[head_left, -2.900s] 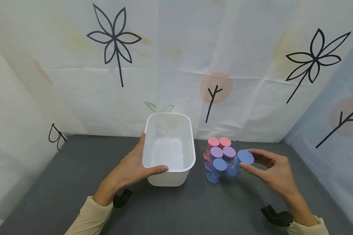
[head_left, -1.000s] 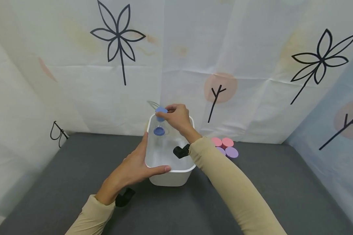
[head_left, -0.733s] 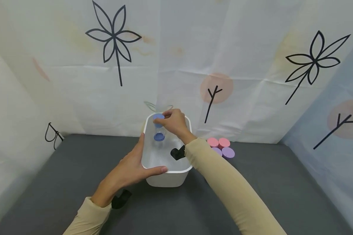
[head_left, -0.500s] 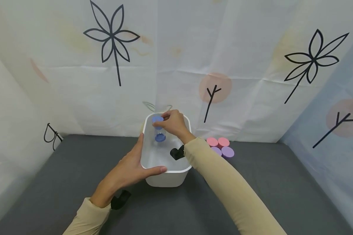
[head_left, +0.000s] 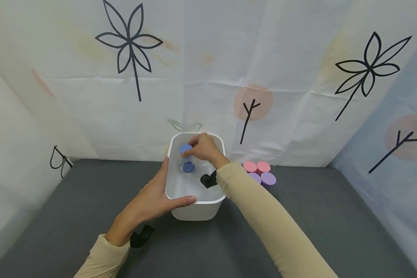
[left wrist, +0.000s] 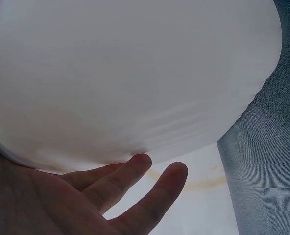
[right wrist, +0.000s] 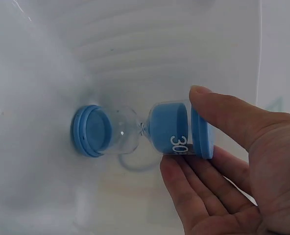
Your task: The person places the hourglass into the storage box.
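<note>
My right hand [head_left: 206,148] reaches into a white plastic tub [head_left: 194,211] and pinches a blue-capped hourglass [head_left: 188,167] by its upper end. In the right wrist view, the thumb and fingers of the right hand [right wrist: 272,161] hold the hourglass [right wrist: 168,125]; blue sand and a "30" show in the bulb nearer the hand. Its far cap is low in the tub; I cannot tell whether it touches the floor. My left hand [head_left: 154,199] holds the tub's near-left corner, thumb over the front rim. In the left wrist view, fingers [left wrist: 157,198] lie along or near the tub's outer wall [left wrist: 110,73].
Right of the tub, pink-capped hourglasses [head_left: 263,166] and purple-capped hourglasses [head_left: 268,178] stand grouped on the dark grey table [head_left: 319,216]. The right sleeve [head_left: 264,216] covers the area just in front of them. A patterned white cloth [head_left: 208,77] hangs behind.
My right hand has taken a blue hourglass from the group at right, carried it left over the tub and lowered it inside. The left hand has kept its hold on the tub.
</note>
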Motion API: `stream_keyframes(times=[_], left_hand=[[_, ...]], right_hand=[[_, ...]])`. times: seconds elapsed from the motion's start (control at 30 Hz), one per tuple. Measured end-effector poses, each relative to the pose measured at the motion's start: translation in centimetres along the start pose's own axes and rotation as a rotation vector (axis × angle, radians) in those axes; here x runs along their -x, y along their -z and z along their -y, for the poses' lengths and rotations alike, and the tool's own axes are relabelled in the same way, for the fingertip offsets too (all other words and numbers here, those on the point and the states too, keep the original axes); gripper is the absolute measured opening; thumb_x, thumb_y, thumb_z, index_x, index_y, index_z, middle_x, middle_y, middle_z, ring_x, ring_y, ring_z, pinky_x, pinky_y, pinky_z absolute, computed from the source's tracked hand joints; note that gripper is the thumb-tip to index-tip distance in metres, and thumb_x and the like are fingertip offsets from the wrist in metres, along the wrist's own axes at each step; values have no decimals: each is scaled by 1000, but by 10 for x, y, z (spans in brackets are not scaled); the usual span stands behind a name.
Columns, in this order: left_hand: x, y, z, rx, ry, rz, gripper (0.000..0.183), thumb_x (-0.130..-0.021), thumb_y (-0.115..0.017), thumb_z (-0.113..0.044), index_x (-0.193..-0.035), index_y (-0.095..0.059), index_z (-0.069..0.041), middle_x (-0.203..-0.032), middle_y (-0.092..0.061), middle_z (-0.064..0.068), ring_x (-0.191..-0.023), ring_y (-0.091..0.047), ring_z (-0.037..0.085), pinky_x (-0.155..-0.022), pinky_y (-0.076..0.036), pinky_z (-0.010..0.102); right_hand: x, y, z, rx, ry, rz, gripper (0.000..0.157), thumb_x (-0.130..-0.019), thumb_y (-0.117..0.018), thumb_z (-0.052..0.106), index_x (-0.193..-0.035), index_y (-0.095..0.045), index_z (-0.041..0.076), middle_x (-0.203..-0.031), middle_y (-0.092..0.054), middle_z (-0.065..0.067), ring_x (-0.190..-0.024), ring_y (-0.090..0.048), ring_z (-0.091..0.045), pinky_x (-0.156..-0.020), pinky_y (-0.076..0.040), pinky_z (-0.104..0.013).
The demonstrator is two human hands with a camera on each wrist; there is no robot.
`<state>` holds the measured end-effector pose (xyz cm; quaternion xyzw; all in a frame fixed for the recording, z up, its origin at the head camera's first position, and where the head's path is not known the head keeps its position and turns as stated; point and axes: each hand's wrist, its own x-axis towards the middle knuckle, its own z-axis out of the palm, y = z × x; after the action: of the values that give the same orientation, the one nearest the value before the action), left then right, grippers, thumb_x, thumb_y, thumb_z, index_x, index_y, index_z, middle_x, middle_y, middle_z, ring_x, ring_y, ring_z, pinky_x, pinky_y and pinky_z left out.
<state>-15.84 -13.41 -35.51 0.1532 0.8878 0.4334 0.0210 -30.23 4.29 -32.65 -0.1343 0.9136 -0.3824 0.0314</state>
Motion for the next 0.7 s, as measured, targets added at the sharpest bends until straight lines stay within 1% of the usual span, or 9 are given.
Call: stream_keyframes(times=[0.17, 0.27, 0.4, 0.53, 0.63, 0.7], left_hand=[[0, 0, 0, 17, -8, 1, 130, -75, -80, -68, -162, 9, -32, -155, -38, 0, -113, -60, 25, -81, -50, 39], [0, 0, 1, 17, -9, 6, 129, -76, -80, -67, -162, 10, -31, -155, -38, 1, -113, -60, 25, -81, -51, 38], [0, 2, 1, 23, -10, 6, 129, -76, -80, -65, -163, 9, -31, -154, -40, 3, -111, -61, 26, -79, -51, 38], [-1, 2, 1, 28, -15, 3, 129, -75, -81, -65, -163, 7, -31, -154, -40, 2, -110, -62, 27, -79, -51, 38], [-1, 2, 1, 53, -23, 2, 128, -75, -82, -64, -162, 7, -34, -151, -42, 0, -109, -62, 27, -78, -51, 38], [-1, 1, 0, 74, -35, 2, 128, -74, -84, -62, -162, 6, -37, -149, -44, -1, -107, -63, 25, -77, -52, 38]], right_hand=[[-1, 0, -1, -21, -24, 46, 48, -78, -90, 18, -118, -73, -3, -103, -75, -12, -94, -68, -20, -80, -53, -28], [-1, 0, 0, -52, -40, 50, 49, -78, -90, 17, -119, -72, -4, -107, -74, -13, -96, -67, -22, -83, -52, -30], [-1, 1, 1, -88, -49, 12, 51, -76, -91, 16, -119, -72, -3, -112, -73, -15, -100, -67, -24, -85, -53, -32], [-1, 3, 1, -111, -56, -54, 52, -74, -92, 20, -118, -74, 1, -110, -74, -9, -101, -69, -22, -85, -54, -31], [1, 8, 2, -159, -63, -88, 54, -74, -92, 23, -120, -73, 3, -109, -75, -6, -102, -69, -20, -86, -54, -32], [3, 14, 3, -203, -63, -94, 55, -75, -92, 24, -122, -72, 3, -110, -74, -6, -104, -69, -21, -89, -54, -33]])
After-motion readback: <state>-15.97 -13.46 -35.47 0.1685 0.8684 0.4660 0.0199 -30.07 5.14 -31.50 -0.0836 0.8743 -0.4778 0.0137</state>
